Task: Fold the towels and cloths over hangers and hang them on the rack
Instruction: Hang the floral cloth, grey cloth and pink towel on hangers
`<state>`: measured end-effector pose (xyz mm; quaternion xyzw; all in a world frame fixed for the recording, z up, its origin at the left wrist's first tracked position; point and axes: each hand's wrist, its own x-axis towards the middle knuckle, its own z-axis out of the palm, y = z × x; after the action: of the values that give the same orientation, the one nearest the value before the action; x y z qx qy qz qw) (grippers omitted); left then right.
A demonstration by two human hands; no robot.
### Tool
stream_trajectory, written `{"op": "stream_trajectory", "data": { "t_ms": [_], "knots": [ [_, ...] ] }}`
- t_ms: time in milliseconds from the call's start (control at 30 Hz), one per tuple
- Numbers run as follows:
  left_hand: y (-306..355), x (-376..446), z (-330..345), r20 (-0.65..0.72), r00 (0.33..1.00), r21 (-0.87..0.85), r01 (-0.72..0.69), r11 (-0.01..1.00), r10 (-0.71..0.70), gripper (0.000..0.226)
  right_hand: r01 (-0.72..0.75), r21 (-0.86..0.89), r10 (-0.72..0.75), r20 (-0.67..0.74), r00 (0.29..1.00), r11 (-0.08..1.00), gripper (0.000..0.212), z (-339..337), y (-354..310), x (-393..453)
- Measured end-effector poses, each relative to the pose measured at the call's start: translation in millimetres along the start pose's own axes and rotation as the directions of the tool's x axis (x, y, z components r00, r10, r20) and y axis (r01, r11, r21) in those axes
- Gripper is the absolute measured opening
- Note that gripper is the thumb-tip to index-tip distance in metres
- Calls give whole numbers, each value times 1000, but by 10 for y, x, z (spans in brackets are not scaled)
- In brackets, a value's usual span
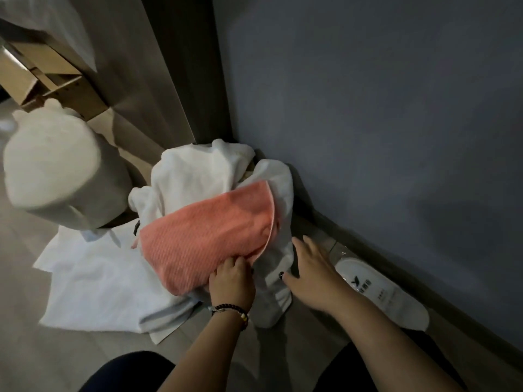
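Left hand grip – pinching pink towel edge | right hand – fingers spread, beside white towels

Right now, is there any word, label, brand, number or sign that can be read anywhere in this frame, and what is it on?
No text here can be quoted.
White disposable slipper by the grey wall: a dark bird-like logo with printed characters beside it, too blurred to read.
The same slipper, further along its top: smaller rows of print, too small to read.
Pink ribbed towel, white towels, brown cardboard boxes: no lettering shows.
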<state>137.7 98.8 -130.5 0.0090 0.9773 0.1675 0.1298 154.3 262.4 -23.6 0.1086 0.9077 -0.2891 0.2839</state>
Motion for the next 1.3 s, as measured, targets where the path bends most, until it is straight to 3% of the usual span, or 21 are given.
{"op": "stream_trajectory", "data": {
  "t_ms": [67, 200, 367, 533, 667, 867, 1033, 1100, 1200, 1267, 1300],
  "knots": [
    [19, 63, 4, -39, 999, -64, 18, 998, -21, 16, 14, -9, -14, -1, 1000, 1000, 78, 1, 13, 49],
    [174, -30, -394, -148, 983, -439, 31, 898, -106, 17, 71, -19, -72, -26, 997, 997, 78, -123, -145, -39],
    [482, -224, -1504, -280, 953, -580, -70, 811, -117, 7, 134, 9, -134, 27, 991, 991, 81, -565, -529, -453],
    [716, -274, -2515, -251, 955, -537, -1, 843, -158, 9, 158, -2, -158, 53, 986, 987, 76, -1110, -1000, -897],
    [1069, -419, -3384, -65, 980, -713, 85, 696, -187, 12, 168, 14, -168, 67, 983, 986, 78, -1592, -1375, -1359],
    [1597, -899, -4748, -8, 999, -777, 16, 629, -36, 22, 217, 96, -216, -24, 976, 971, 77, -2516, -1931, -2173],
    [1991, -1400, -5807, 48, 985, -794, -64, 605, 167, 21, 297, 210, -258, -194, 946, 932, 70, -3236, -2423, -2801],
    [2062, -1587, -6127, 54, 972, -814, -89, 574, 227, 22, 369, 247, -305, -262, 916, 896, 56, -3391, -2578, -2974],
    [2065, -1814, -6455, 24, 968, -865, -106, 490, 251, 17, 413, 327, -318, -305, 898, 850, 19, -3468, -2717, -3229],
    [2048, -1946, -6587, 4, 970, -901, -102, 423, 243, 5, 393, 387, -262, -348, 900, 834, 12, -3492, -2758, -3416],
    [2037, -2003, -6637, -20, 970, -898, -124, 422, 242, 13, 385, 412, -221, -392, 893, 826, 13, -3513, -2761, -3506]
  ]
}}
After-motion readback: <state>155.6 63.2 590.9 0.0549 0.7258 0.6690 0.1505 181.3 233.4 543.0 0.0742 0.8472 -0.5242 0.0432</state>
